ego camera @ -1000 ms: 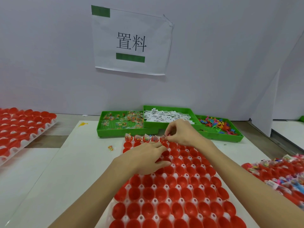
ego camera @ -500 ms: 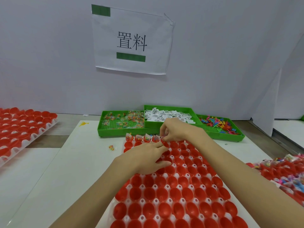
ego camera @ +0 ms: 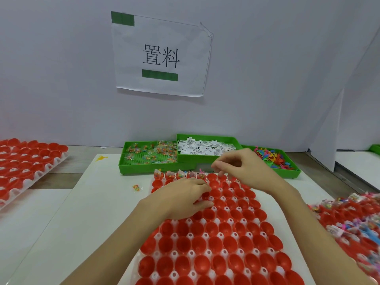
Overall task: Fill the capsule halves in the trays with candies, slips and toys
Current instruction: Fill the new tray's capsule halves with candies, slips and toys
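We count three green bins [ego camera: 151, 169], five filled capsule halves [ego camera: 180, 175]. Left hand [ego camera: 181, 199] curled on tray [ego camera: 209, 246], contents hidden; right hand [ego camera: 239, 168] grip: cannot tell.

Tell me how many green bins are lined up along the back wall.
3, side by side. The left bin holds candy packets, the middle bin holds paper slips, and the right bin holds colourful toys. A green edge at far right may be another.
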Demonstrator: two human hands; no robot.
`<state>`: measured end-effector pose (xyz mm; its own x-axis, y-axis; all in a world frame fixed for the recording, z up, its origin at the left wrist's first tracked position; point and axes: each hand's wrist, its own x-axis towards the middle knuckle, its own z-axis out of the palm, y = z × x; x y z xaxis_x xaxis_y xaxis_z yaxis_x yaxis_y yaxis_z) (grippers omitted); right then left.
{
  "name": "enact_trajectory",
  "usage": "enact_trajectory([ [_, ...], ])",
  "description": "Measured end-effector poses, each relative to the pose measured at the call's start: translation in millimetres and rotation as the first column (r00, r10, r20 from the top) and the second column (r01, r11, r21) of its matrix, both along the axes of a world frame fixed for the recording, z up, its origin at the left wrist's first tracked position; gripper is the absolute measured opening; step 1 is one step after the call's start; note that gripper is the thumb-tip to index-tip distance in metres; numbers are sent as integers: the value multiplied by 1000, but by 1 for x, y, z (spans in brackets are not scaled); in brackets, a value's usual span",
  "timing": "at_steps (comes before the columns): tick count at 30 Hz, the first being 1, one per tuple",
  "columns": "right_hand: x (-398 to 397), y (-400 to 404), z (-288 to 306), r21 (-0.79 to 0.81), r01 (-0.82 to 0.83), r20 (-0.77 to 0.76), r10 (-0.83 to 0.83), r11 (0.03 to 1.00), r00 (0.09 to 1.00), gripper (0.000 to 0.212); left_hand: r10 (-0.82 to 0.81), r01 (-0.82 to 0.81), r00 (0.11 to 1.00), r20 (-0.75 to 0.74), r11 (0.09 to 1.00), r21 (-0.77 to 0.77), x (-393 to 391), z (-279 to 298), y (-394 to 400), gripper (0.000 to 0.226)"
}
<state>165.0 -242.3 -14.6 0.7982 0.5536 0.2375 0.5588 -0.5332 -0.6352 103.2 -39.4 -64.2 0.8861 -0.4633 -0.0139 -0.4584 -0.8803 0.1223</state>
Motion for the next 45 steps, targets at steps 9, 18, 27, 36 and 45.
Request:
enact_trajectory([
  [9,-31,-27,-22,276,52,-82,-30,960,996,22,93,-13,971,220,941,-337,1,13,15,25],
  [18,-22,-24,-37,268,101,-52,-90,958,995,24,563,-507,826,15,756,-414,87,24,93,19],
  [27,-21,-32,-36,226,160,-7,-163,961,987,23,472,-479,878,-82,864,-158,117,13,93,26],
  [36,-24,-32,-35,189,181,7,-185,965,983,24,504,-460,860,77,832,-310,105,7,104,8],
  [45,-26,-28,-35,160,178,-1,-180,971,984,22,565,-433,802,193,773,-464,83,-5,125,16],
])
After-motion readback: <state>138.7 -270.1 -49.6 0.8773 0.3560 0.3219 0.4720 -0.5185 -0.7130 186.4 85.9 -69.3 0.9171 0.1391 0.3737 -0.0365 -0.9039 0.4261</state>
